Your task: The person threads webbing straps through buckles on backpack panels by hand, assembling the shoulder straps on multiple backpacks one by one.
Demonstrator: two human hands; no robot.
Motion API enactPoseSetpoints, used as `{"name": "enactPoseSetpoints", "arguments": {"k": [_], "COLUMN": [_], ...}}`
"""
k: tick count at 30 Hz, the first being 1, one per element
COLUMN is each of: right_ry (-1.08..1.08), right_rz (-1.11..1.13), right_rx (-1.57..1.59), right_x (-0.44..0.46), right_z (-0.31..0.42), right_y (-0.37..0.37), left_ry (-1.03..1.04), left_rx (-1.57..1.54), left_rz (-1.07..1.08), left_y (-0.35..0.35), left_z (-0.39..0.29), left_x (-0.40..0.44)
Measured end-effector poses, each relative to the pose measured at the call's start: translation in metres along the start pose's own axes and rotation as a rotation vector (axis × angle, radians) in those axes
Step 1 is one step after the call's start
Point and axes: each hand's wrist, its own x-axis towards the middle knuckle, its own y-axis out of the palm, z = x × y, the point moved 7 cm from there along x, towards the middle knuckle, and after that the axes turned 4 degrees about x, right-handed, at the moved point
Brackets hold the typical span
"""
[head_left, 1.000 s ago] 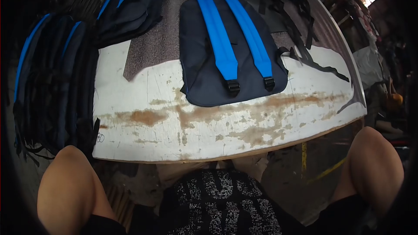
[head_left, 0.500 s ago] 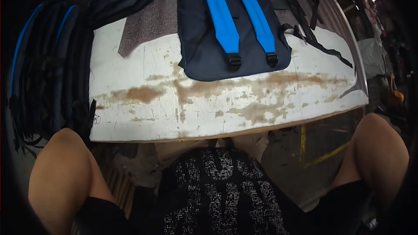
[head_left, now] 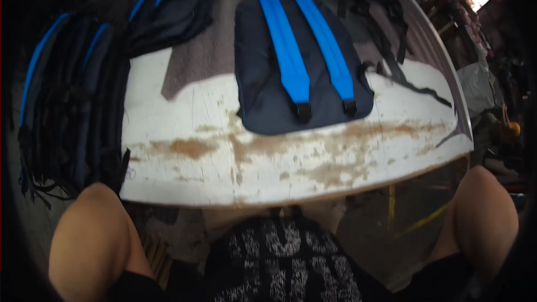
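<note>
Neither of my hands is in the picture; only my bent left arm (head_left: 89,240) and bent right arm (head_left: 485,218) show, at the two lower corners. In front of me a dark navy backpack panel (head_left: 257,72) lies flat on the worktable (head_left: 268,182). Two bright blue shoulder straps (head_left: 291,72) run down it and end in black buckles (head_left: 302,112). No hand touches the panel.
Several dark backpack pieces with blue edges (head_left: 72,100) hang or stack at the table's left side. Another blue-strapped piece (head_left: 173,14) lies at the back left. Black webbing (head_left: 419,89) trails at the right, over greyish-brown fabric (head_left: 201,50). Yellow lines (head_left: 419,225) mark the floor.
My view has tilted upward, so the table and backpack panel sit lower in the picture and more shows at the back. The panel's place on the table looks unchanged.
</note>
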Motion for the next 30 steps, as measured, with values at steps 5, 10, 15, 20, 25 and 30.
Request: {"name": "enactPoseSetpoints", "arguments": {"k": [5,10,15,20,25,30], "right_ry": [-0.019,-0.013,-0.053,0.574,1.182,1.154], "right_rz": [-0.001,-0.005,-0.088,-0.202,-0.161,0.219], "right_rx": [0.019,0.025,0.02,-0.479,-0.388,-0.842], "right_x": [0.0,0.015,0.019,-0.06,-0.229,-0.265], "right_z": [0.0,-0.002,-0.014,-0.142,-0.259,-0.247], "right_y": [-0.005,-0.013,-0.04,-0.031,0.003,0.034], "left_ry": [-0.007,-0.03,-0.071,-0.523,-0.555,-0.383], "left_rx": [-0.012,-0.053,-0.12,-0.208,-0.223,0.168], "left_rz": [-0.022,-0.081,-0.238,-0.24,0.395,0.756], "left_y": [-0.002,-0.001,0.006,0.104,0.28,0.331], "left_z": [0.001,0.015,0.037,0.118,0.149,0.148], "left_x": [-0.007,0.001,0.007,-0.027,-0.14,-0.192]}}
